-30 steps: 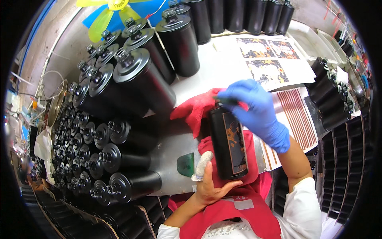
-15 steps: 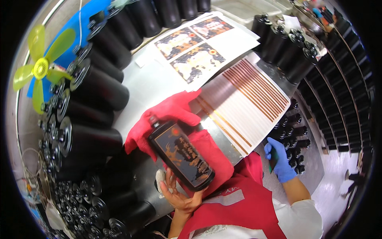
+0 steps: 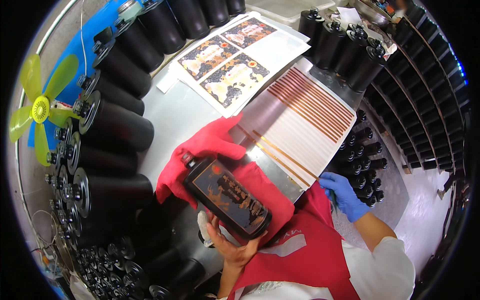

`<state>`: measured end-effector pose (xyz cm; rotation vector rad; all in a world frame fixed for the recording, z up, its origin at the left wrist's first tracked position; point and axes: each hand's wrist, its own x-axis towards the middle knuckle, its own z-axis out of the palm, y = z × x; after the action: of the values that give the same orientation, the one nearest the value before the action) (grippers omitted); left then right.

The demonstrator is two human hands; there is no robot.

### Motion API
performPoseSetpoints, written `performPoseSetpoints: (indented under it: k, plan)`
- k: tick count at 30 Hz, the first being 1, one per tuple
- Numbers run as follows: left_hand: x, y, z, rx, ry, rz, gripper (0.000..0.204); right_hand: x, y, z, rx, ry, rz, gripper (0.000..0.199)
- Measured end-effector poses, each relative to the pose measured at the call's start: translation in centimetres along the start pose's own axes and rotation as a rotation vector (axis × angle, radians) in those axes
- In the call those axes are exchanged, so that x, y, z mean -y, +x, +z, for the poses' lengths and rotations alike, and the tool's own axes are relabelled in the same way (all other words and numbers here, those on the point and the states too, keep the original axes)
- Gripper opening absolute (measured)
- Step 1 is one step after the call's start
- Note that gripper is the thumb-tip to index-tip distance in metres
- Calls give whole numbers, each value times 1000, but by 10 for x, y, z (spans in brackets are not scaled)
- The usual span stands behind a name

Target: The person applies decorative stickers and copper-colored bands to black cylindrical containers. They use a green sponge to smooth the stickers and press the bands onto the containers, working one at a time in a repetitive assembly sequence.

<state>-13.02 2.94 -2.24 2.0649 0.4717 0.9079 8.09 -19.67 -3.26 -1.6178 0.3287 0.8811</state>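
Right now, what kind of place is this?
Probably a small bottle-labelling workshop: the left hand holds a black bottle with a label on it, plain black bottles are stacked beside it, and label sheets lie on the table.

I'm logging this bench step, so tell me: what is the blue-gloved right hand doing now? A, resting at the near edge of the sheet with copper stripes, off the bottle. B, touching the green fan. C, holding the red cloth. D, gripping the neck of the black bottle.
A: the right hand sits at the near edge of the striped sheet, while the bare left hand alone holds the black bottle.
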Motion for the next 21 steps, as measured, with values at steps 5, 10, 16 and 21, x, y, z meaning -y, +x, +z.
performPoseSetpoints:
  k: [5,10,16,21]
  plan:
    - [3,-3,-2,2,-104,-76,122,37,-20,-13,278,137,203,24]
    - [-3,5,-23,7,17,91,120,101,-40,13,250,-194,-211,26]
    - [-35,40,-49,-137,-45,403,69,165,-75,70,570,-266,-498,50]
    - [-70,108,-33,-9,-539,40,44,205,-95,113,891,-388,-410,30]
